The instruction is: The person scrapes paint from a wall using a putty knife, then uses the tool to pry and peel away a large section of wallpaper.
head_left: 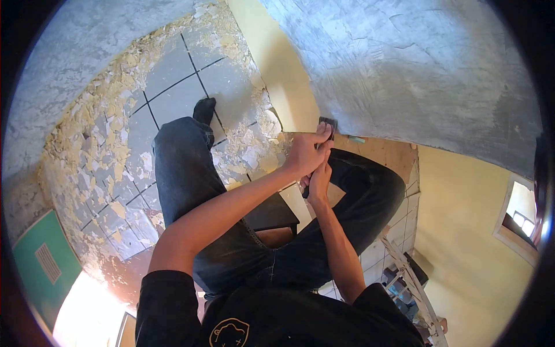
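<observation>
Black shirt (300,318), both hands (305,156) around tool (328,122) at wall's edge (347,124), open floor (170,66) leftward

The grey wall (416,69) looks rough and matt — the jeans (188,173), denim.

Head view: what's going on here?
A seated person grips a scraper with both hands: left hand nearer the blade end, right hand lower down. The blade end is up by the edge where yellow paint meets the grey wall. Flakes litter the tiled floor.
</observation>
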